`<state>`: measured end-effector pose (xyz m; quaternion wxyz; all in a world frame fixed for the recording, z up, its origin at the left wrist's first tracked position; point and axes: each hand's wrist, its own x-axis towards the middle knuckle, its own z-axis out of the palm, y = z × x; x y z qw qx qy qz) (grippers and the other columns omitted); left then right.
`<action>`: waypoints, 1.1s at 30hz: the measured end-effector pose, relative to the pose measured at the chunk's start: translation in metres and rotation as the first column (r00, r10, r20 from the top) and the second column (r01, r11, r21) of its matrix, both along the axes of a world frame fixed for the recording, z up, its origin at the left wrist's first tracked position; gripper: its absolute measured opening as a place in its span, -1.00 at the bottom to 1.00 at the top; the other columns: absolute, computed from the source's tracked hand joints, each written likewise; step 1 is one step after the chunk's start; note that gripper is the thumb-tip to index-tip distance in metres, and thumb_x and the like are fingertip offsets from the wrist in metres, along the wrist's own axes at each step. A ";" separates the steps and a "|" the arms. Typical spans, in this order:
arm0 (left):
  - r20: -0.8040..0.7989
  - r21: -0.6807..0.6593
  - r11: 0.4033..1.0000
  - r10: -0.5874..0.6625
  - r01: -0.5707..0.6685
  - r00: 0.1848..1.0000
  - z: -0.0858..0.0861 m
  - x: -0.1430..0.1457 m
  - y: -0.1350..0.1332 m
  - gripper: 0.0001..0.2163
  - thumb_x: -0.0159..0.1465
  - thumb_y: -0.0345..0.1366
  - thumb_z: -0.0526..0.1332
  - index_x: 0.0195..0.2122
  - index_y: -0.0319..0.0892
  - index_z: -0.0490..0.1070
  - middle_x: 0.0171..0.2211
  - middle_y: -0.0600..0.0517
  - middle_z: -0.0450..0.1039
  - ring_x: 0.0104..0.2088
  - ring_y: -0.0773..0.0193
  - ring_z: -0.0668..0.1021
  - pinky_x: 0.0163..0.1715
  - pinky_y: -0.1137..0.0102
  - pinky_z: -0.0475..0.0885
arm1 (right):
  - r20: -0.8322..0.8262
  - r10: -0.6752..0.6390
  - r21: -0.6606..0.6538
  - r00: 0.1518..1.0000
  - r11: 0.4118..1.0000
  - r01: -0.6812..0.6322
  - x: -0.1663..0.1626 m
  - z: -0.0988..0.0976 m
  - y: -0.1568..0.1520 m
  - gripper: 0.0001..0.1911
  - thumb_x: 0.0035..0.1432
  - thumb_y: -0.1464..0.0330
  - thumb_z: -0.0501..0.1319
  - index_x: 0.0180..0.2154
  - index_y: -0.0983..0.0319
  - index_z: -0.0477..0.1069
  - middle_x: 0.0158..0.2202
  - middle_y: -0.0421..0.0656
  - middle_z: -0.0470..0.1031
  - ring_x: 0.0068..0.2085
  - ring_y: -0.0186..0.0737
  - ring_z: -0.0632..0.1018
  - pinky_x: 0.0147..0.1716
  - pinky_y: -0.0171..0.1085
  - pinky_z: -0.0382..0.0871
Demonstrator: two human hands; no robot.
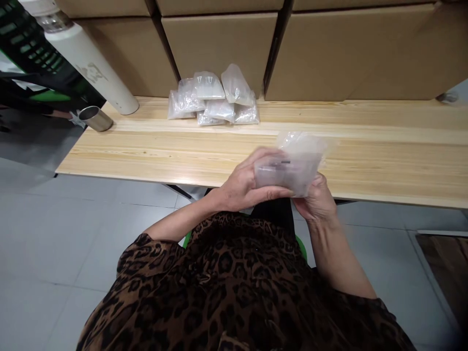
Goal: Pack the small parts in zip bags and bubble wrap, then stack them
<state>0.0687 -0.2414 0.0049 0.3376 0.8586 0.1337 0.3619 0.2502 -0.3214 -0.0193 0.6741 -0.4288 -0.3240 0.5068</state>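
Note:
Both my hands hold one small clear plastic bag (292,165) just above the near edge of the wooden table (383,161). My left hand (248,183) grips the bag's left side, fingers curled over it. My right hand (317,199) holds it from below on the right. Something small and dark shows inside the bag, blurred. A pile of several similar filled clear bags (214,97) lies at the back of the table, well beyond my hands.
Large cardboard boxes (219,48) line the back of the table. A white bottle (91,58) stands at the far left with its metal cap (95,118) lying beside it. Grey tiled floor (54,243) lies below.

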 end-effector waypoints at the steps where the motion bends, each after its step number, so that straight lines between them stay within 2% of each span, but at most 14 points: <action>1: 0.032 -0.014 0.997 0.070 -0.070 0.997 0.002 0.002 0.005 -0.40 0.31 0.22 0.34 0.14 -0.19 0.57 0.32 -0.24 0.44 0.38 -0.13 0.45 0.41 -0.05 0.39 | 0.009 0.018 0.028 1.000 0.999 -0.018 0.000 -0.002 0.002 -0.64 -0.24 0.24 0.69 -0.41 0.15 0.62 -0.33 -0.16 0.69 -0.03 0.02 0.71 -0.02 -0.04 0.70; 3: 0.006 -0.089 0.991 0.105 -0.104 0.994 0.006 0.007 0.013 -0.38 0.20 0.29 0.40 0.03 -0.16 0.61 0.36 -0.21 0.38 0.45 -0.21 0.35 0.46 -0.11 0.30 | 0.034 0.074 0.040 0.997 0.996 -0.075 0.000 -0.005 0.004 -0.65 -0.25 0.27 0.70 -0.40 0.13 0.64 -0.31 -0.17 0.71 0.03 0.06 0.71 0.02 0.01 0.70; 5: -0.050 -0.268 0.963 0.017 -0.030 0.999 0.008 0.012 0.019 -0.45 0.24 0.27 0.39 -0.08 -0.15 0.62 0.24 -0.17 0.49 0.39 -0.17 0.42 0.40 -0.08 0.37 | 0.049 0.135 0.030 0.990 0.990 -0.136 0.002 -0.008 0.006 -0.64 -0.28 0.30 0.71 -0.41 0.12 0.64 -0.32 -0.18 0.71 0.03 0.09 0.71 0.01 0.01 0.70; 8: -0.012 -0.591 0.799 -0.145 0.110 0.989 0.009 0.019 0.021 -0.49 0.26 0.22 0.40 -0.16 -0.19 0.59 -0.11 -0.10 0.60 0.01 0.04 0.65 0.09 0.10 0.58 | 0.054 0.215 -0.004 0.975 0.977 -0.215 0.006 -0.013 0.008 -0.62 -0.32 0.33 0.72 -0.44 0.14 0.62 -0.35 -0.19 0.70 -0.01 0.09 0.71 0.00 0.02 0.70; 10: 0.062 -0.712 0.690 -0.123 0.130 0.990 0.007 0.023 0.022 -0.49 0.18 0.19 0.48 -0.18 -0.20 0.57 -0.23 -0.04 0.60 -0.19 0.18 0.64 -0.10 0.23 0.59 | 0.048 0.228 -0.032 0.973 0.974 -0.226 0.008 -0.015 0.009 -0.60 -0.30 0.32 0.72 -0.39 0.16 0.63 -0.32 -0.18 0.70 -0.01 0.07 0.71 0.00 0.03 0.69; 11: 0.094 -0.742 0.659 -0.080 0.123 0.992 0.006 0.025 0.022 -0.49 0.14 0.17 0.52 -0.19 -0.21 0.56 -0.25 -0.02 0.60 -0.23 0.22 0.63 -0.14 0.27 0.57 | 0.039 0.200 -0.036 0.979 0.979 -0.198 0.008 -0.015 0.009 -0.60 -0.25 0.28 0.71 -0.35 0.16 0.64 -0.28 -0.17 0.71 0.00 0.04 0.70 0.01 0.02 0.68; 13: 0.142 -0.779 0.619 0.023 0.097 0.990 0.005 0.028 0.025 -0.49 0.11 0.13 0.56 -0.20 -0.21 0.55 -0.26 -0.02 0.61 -0.24 0.25 0.63 -0.15 0.29 0.56 | 0.027 0.050 0.000 0.998 0.999 -0.050 0.008 -0.014 0.011 -0.61 -0.07 0.14 0.64 -0.24 0.14 0.66 -0.18 -0.15 0.71 0.01 -0.05 0.68 0.02 -0.04 0.67; 15: 0.175 -0.809 0.581 0.091 0.090 0.980 0.005 0.030 0.030 -0.48 0.09 0.12 0.58 -0.19 -0.22 0.56 -0.26 -0.03 0.63 -0.24 0.23 0.64 -0.13 0.27 0.56 | 0.046 -0.155 0.074 0.987 0.986 0.152 0.010 -0.011 0.011 -0.62 0.10 0.02 0.54 -0.13 0.08 0.65 -0.07 -0.16 0.68 0.00 -0.15 0.66 -0.02 -0.15 0.66; 17: 0.199 -0.834 0.542 0.123 0.103 0.972 0.004 0.032 0.034 -0.47 0.08 0.12 0.58 -0.18 -0.23 0.56 -0.26 -0.04 0.65 -0.23 0.21 0.66 -0.11 0.24 0.57 | 0.097 -0.243 0.125 0.965 0.965 0.230 0.014 -0.008 0.010 -0.62 0.17 -0.03 0.48 -0.10 0.04 0.65 0.02 -0.17 0.65 0.00 -0.22 0.64 -0.06 -0.23 0.63; 19: 0.220 -0.854 0.507 0.142 0.119 0.965 0.002 0.035 0.038 -0.46 0.08 0.13 0.58 -0.19 -0.23 0.57 -0.27 -0.05 0.66 -0.23 0.18 0.67 -0.08 0.22 0.57 | 0.149 -0.167 0.115 0.975 0.982 0.150 0.018 -0.006 0.008 -0.61 0.11 0.00 0.53 -0.12 0.05 0.64 0.03 -0.18 0.62 0.00 -0.24 0.62 -0.04 -0.26 0.60; 22: 0.252 -0.874 0.464 0.179 0.144 0.951 -0.003 0.040 0.042 -0.48 0.08 0.11 0.59 -0.20 -0.23 0.57 -0.29 -0.05 0.66 -0.20 0.13 0.69 -0.05 0.20 0.56 | 0.147 -0.008 0.041 0.989 0.999 0.002 0.024 -0.006 0.007 -0.55 -0.06 0.11 0.64 -0.14 0.06 0.63 -0.10 -0.21 0.62 -0.09 -0.27 0.61 0.01 -0.23 0.59; 26: 0.282 -0.891 0.422 0.228 0.166 0.932 -0.004 0.047 0.043 -0.53 0.10 0.03 0.60 -0.18 -0.21 0.56 -0.32 0.00 0.65 -0.17 0.13 0.70 -0.02 0.22 0.55 | 0.071 0.078 -0.031 0.994 0.997 -0.076 0.025 -0.005 0.009 -0.52 -0.08 0.14 0.66 -0.15 0.06 0.57 -0.16 -0.24 0.62 -0.17 -0.26 0.61 -0.10 -0.18 0.64; 29: 0.309 -0.888 0.418 0.233 0.192 0.922 -0.001 0.051 0.043 -0.55 0.14 0.01 0.58 -0.15 -0.19 0.55 -0.30 0.01 0.65 -0.15 0.16 0.70 0.00 0.24 0.55 | 0.046 0.137 -0.054 0.989 0.989 -0.135 0.023 -0.001 0.011 -0.49 -0.12 0.19 0.67 -0.13 0.03 0.57 -0.12 -0.27 0.64 -0.15 -0.26 0.62 -0.17 -0.22 0.65; 33: 0.295 -0.872 0.450 0.171 0.192 0.940 0.003 0.053 0.043 -0.56 0.18 0.05 0.55 -0.15 -0.19 0.54 -0.27 -0.01 0.65 -0.14 0.14 0.70 0.01 0.21 0.56 | 0.063 0.164 -0.067 0.984 0.985 -0.160 0.020 0.001 0.011 -0.50 -0.19 0.23 0.70 -0.20 0.06 0.59 -0.18 -0.30 0.65 -0.19 -0.29 0.62 -0.23 -0.29 0.65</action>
